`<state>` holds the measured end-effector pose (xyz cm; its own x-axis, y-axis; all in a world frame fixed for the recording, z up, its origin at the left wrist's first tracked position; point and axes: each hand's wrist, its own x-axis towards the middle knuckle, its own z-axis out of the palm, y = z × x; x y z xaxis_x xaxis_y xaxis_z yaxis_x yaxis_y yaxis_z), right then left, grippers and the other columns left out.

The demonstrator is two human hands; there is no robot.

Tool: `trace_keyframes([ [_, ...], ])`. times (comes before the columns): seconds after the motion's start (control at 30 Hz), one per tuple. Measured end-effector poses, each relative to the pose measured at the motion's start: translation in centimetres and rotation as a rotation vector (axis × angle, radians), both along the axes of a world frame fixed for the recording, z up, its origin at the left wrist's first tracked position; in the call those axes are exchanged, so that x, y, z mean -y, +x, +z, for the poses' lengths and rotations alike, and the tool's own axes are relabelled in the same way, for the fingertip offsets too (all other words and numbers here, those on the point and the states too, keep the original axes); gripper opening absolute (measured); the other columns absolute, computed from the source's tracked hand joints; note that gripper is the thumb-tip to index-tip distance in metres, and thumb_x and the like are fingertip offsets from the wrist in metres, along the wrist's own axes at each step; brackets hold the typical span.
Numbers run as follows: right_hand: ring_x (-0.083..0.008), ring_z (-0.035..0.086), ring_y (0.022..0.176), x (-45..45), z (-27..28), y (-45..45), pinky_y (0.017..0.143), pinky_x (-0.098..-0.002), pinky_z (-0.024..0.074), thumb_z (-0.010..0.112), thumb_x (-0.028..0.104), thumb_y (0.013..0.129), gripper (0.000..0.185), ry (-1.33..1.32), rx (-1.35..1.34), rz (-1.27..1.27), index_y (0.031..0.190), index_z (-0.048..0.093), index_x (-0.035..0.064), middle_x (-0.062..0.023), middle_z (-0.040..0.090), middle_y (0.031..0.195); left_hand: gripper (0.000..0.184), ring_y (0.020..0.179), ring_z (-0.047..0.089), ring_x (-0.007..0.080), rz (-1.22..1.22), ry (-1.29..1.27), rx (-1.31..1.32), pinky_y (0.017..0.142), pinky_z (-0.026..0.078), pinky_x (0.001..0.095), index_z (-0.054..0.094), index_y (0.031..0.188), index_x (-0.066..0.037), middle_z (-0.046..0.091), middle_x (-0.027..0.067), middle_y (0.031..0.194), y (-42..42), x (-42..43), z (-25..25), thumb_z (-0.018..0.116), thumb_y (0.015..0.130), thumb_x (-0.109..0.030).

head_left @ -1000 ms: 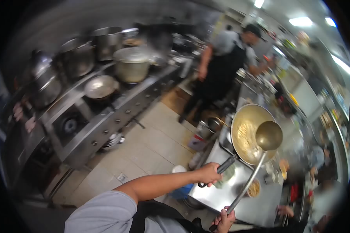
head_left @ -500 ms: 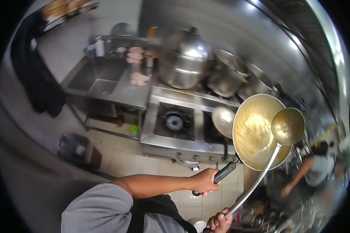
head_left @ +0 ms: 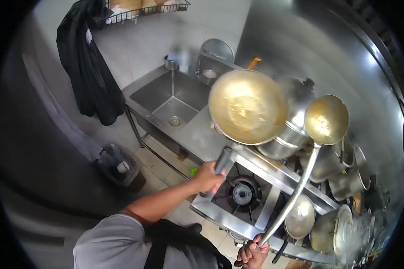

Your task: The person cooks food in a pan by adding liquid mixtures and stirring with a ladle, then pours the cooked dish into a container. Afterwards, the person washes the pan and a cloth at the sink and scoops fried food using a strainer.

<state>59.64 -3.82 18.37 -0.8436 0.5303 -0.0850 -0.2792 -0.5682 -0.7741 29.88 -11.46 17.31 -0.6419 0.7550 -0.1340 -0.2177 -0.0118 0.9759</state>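
My left hand (head_left: 208, 177) is closed around the black handle of a deep frying pan (head_left: 249, 110). The pan is raised above the back of the stove and the counter edge, its inside facing me and coated with a yellowish film. In my right hand (head_left: 253, 254), at the lower middle, is the end of a long metal ladle (head_left: 326, 120). Its bowl is lifted to the right of the pan, apart from it, with a brownish-yellow residue inside. Below the pan lies a gas burner (head_left: 242, 194).
A steel sink (head_left: 170, 105) stands at the back left. Large metal pots (head_left: 296, 130) line the stove's back, partly hidden by the pan. A smaller pan (head_left: 300, 217) rests on the right burner. A waste bin (head_left: 121, 168) and a hanging black garment (head_left: 83, 62) are at left.
My view has turned toward the sink. The pan has swung left, from the stove's right side to its back left, and the ladle's bowl has come away from the pan.
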Motion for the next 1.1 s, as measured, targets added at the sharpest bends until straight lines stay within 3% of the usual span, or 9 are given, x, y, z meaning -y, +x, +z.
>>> trace_keyframes([
  [0.27,-0.0119,0.041,0.035,-6.9,-2.3,-11.3,0.033,-0.0262,0.0368,0.055,0.017,0.09,0.012,0.18,0.305,0.16,0.091,0.05,0.006,-0.0023,0.048,0.055,0.016,0.039,0.048,0.01,0.31,-0.388,-0.092,0.038,0.04,0.0252,0.051,0.08,-0.005,0.051,0.0005,0.054,-18.2,6.0,-0.7,0.064,0.073,-0.01],
  [0.33,-0.0118,0.04,0.033,-7.8,-3.5,-15.2,0.032,-0.0264,0.038,0.055,0.01,0.088,0.01,0.173,0.326,0.152,0.091,0.048,0.0049,-0.0025,0.044,0.051,0.016,0.039,0.048,0.01,0.358,-0.457,-0.071,0.038,0.039,0.025,0.052,0.079,-0.003,0.051,0.0007,0.053,-22.6,6.7,-0.5,0.064,0.072,-0.011],
  [0.53,-0.012,0.042,0.034,-8.3,-5.8,-31.5,0.034,-0.0266,0.0375,0.051,-0.002,0.083,0.015,0.224,0.44,0.239,0.097,0.048,0.0022,-0.0042,0.044,0.049,0.015,0.042,0.054,0.0145,0.278,-0.705,-0.045,0.039,0.041,0.029,0.055,0.068,0.0,0.056,0.0061,0.055,-42.2,8.5,-8.5,0.064,0.07,-0.012],
  [0.7,-0.0097,0.043,0.039,-6.3,-10.1,-50.2,0.037,-0.0252,0.0357,0.057,0.007,0.086,0.018,0.453,0.7,0.389,0.102,0.051,0.0017,-0.0012,0.047,0.054,0.016,0.05,0.058,0.0155,0.078,-0.902,0.103,0.045,0.043,0.0305,0.061,0.067,0.0,0.061,0.0073,0.062,-57.3,7.9,-18.4,0.066,0.07,-0.015],
  [0.77,-0.0069,0.045,0.042,-5.5,-13.8,-57.4,0.038,-0.0261,0.0347,0.057,0.013,0.087,0.017,0.569,0.694,0.414,0.099,0.052,0.0021,0.0002,0.047,0.055,0.016,0.051,0.058,0.015,0.013,-0.951,0.122,0.046,0.043,0.0308,0.061,0.068,-0.001,0.062,0.0066,0.064,-59.9,7.1,-18.6,0.066,0.07,-0.016],
  [0.87,-0.0433,0.06,0.07,-5.1,-17.9,-67.4,0.062,-0.0449,0.047,0.058,0.022,0.084,0.028,1.026,0.617,0.338,0.1,0.052,-0.0011,-0.0253,0.06,0.075,0.016,0.052,0.058,0.0144,-0.065,-0.95,0.175,0.047,0.044,0.031,0.061,0.069,-0.002,0.062,0.0058,0.065,-63.6,7.7,-22.3,0.066,0.07,-0.016],
  [0.93,-0.0437,0.06,0.078,-5.7,-20.3,-72.7,0.067,-0.0464,0.0471,0.057,0.021,0.084,0.029,1.065,0.69,0.358,0.102,0.052,-0.0014,-0.0272,0.06,0.08,0.015,0.052,0.058,0.0138,-0.205,-1.089,0.13,0.048,0.045,0.0306,0.062,0.068,-0.002,0.062,0.0053,0.063,-65.7,7.9,-22.0,0.065,0.07,-0.016],
  [1.03,-0.0452,0.059,0.085,-4.7,-21.7,-75.4,0.072,-0.0474,0.0469,0.058,0.018,0.082,0.03,1.068,0.82,0.257,0.103,0.053,-0.0023,-0.0279,0.061,0.085,0.015,0.052,0.058,0.0135,-0.397,-1.019,0.023,0.049,0.046,0.0299,0.061,0.068,-0.002,0.061,0.0052,0.062,-69.3,10.3,-28.5,0.065,0.071,-0.016],
  [1.1,-0.0462,0.058,0.085,-4.2,-22.4,-75.6,0.073,-0.0468,0.0468,0.058,0.017,0.081,0.03,1.03,0.877,0.14,0.102,0.054,-0.003,-0.0267,0.061,0.083,0.016,0.052,0.058,0.0135,-0.371,-1.032,0.095,0.05,0.047,0.0307,0.062,0.068,-0.001,0.06,0.0052,0.06,-70.2,10.2,-26.5,0.064,0.072,-0.016],
])
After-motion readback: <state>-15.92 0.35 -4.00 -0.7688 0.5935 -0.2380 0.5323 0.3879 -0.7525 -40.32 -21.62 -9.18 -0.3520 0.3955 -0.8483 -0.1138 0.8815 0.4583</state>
